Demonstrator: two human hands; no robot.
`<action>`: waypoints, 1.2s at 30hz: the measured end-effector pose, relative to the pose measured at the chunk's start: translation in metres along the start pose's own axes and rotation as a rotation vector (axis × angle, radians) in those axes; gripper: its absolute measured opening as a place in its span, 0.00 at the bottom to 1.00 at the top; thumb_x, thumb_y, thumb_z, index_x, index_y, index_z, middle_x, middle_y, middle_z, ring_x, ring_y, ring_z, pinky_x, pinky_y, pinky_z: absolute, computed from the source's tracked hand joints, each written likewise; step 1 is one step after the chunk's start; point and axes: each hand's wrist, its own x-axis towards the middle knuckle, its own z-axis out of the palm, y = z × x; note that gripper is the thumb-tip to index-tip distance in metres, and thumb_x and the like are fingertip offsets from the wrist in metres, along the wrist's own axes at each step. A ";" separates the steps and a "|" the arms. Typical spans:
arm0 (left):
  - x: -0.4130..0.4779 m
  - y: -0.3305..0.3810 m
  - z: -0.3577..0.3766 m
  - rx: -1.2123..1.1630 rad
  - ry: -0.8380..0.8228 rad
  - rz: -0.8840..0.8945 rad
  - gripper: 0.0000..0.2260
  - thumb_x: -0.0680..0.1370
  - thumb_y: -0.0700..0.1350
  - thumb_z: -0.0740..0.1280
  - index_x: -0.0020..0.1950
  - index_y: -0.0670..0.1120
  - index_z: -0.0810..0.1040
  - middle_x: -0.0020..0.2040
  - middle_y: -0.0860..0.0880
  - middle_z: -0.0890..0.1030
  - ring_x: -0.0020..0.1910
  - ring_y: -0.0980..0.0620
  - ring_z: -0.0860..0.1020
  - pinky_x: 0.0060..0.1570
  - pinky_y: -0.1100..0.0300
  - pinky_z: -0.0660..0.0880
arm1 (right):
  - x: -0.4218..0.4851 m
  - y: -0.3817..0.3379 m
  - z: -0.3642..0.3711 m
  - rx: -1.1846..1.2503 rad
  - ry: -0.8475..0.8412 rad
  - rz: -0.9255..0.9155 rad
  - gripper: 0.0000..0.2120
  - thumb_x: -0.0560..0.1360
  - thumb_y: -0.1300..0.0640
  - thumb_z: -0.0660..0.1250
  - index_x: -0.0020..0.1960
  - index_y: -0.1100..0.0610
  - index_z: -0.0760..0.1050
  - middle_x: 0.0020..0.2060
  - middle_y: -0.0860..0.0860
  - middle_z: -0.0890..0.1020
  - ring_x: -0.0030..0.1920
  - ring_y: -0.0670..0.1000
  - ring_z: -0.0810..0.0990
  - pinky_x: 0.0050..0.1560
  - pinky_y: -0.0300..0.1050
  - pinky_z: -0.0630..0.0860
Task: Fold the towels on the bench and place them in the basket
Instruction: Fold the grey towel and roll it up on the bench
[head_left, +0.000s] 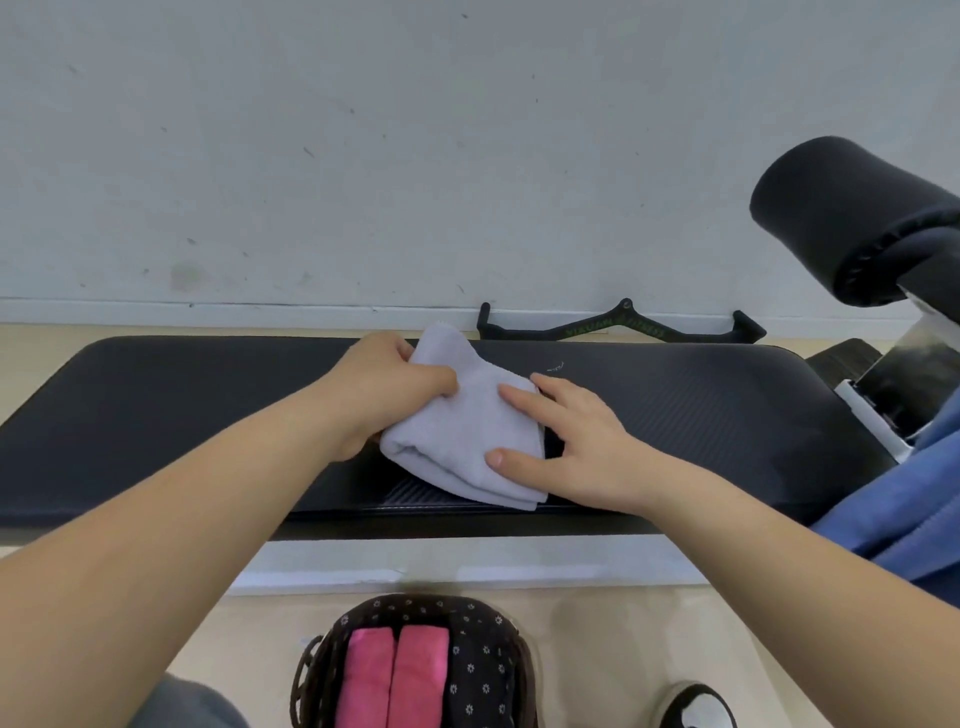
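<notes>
Folding the grey towel (467, 431): pinched at its far corner in the curled left grip (387, 384), pressed flat under the straight-fingered right grip (582, 441), between both on the surface (156, 415). Next, probably: close the fold, then lower into the basket (306, 670) below both grips.

Black bar (613, 328) bears green lettering, only "FITNESS" legible

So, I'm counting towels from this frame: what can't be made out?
Head view:
basket: cut by the bottom edge; pink towels partly out of frame.
grey towel: left hand grips and hides its left edge; right hand covers its right edge.
blue cloth: cut by the right edge; towel or not, unclear.
</notes>
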 end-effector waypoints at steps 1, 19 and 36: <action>0.001 0.000 0.000 0.003 0.039 0.025 0.11 0.73 0.46 0.74 0.49 0.45 0.75 0.44 0.47 0.78 0.39 0.50 0.76 0.36 0.58 0.72 | 0.001 -0.001 0.002 -0.020 -0.009 0.004 0.42 0.70 0.25 0.65 0.80 0.35 0.57 0.82 0.48 0.54 0.82 0.50 0.47 0.81 0.53 0.45; -0.023 0.028 0.054 0.480 -0.067 0.390 0.08 0.79 0.39 0.64 0.57 0.44 0.79 0.50 0.46 0.79 0.48 0.46 0.76 0.43 0.59 0.73 | -0.005 0.010 -0.023 0.338 0.047 0.002 0.16 0.76 0.56 0.67 0.59 0.38 0.81 0.56 0.36 0.82 0.63 0.44 0.77 0.64 0.47 0.73; -0.093 -0.021 0.032 -0.263 -0.411 0.002 0.11 0.78 0.45 0.71 0.60 0.48 0.84 0.53 0.49 0.88 0.54 0.49 0.86 0.55 0.49 0.83 | -0.070 -0.032 -0.009 -0.067 0.064 -0.078 0.17 0.78 0.53 0.65 0.34 0.60 0.70 0.37 0.59 0.78 0.36 0.55 0.72 0.38 0.54 0.75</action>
